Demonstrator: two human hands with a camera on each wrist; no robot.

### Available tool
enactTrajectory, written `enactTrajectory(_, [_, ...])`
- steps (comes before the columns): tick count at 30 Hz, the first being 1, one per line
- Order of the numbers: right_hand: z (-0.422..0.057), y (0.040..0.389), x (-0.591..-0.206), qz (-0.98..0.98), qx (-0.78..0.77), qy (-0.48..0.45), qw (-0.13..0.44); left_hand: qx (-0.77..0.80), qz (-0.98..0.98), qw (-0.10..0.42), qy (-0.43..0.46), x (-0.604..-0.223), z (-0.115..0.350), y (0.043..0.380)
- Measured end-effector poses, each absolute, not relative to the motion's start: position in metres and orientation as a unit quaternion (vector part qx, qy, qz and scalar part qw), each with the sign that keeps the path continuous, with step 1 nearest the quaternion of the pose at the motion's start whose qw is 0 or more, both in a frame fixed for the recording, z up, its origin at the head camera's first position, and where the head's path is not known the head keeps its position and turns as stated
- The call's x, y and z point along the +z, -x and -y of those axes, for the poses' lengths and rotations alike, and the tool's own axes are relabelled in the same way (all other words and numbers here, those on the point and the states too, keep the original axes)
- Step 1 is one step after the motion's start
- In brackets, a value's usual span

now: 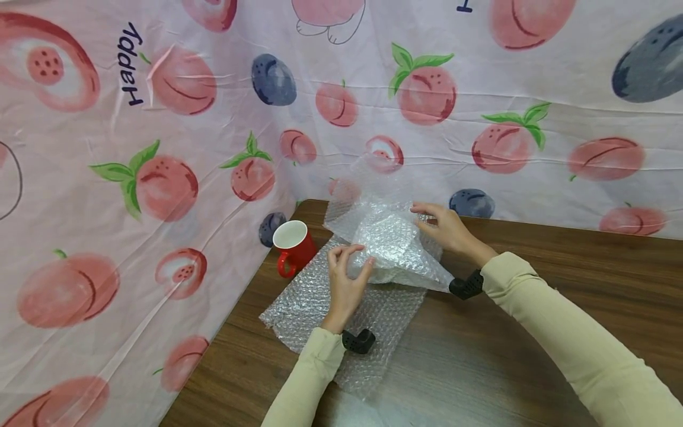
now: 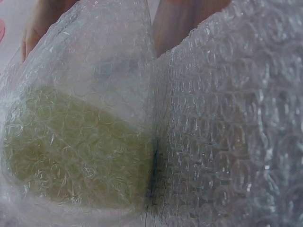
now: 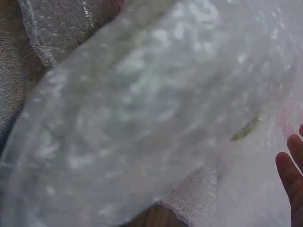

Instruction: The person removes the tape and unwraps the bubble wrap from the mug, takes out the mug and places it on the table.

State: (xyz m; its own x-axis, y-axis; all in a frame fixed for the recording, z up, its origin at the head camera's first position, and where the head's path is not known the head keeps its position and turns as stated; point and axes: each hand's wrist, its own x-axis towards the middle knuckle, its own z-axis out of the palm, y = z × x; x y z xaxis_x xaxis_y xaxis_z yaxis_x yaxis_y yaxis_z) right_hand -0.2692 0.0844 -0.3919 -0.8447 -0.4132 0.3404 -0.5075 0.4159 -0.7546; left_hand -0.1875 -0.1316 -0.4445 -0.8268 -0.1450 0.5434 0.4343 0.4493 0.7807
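Note:
Bubble wrap (image 1: 392, 243) is folded over an object in front of both hands, and its far part rises upright. Through the wrap, the left wrist view shows a yellowish-green, blocky shape (image 2: 80, 146) whose kind I cannot tell. My left hand (image 1: 347, 284) is at the near left side of the bundle, fingers bent, with a gap between thumb and forefinger. At the far right side is my right hand (image 1: 448, 230), its fingertips by the upper edge of the wrap. The right wrist view shows straight fingers (image 3: 291, 175) at its right edge.
A flat bubble wrap sheet (image 1: 368, 338) lies under the bundle on the brown wooden table (image 1: 480, 367). A red mug (image 1: 300, 249), white inside, stands left of it. Fruit-printed cloth (image 1: 203, 148) hangs along the left and back of the table.

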Motion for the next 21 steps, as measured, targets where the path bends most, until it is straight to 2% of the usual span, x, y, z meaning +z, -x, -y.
enactTrajectory(12, [-0.078, 0.261, -0.404, 0.819, 0.487, -0.302, 0.028, -0.504, 0.813, 0.278, 0.087, -0.445, 0.131, 0.188])
enactTrajectory(21, [-0.072, 0.257, -0.41, 0.817, 0.499, -0.285, 0.042, -0.491, 0.818, 0.291, 0.078, -0.446, 0.13, 0.189])
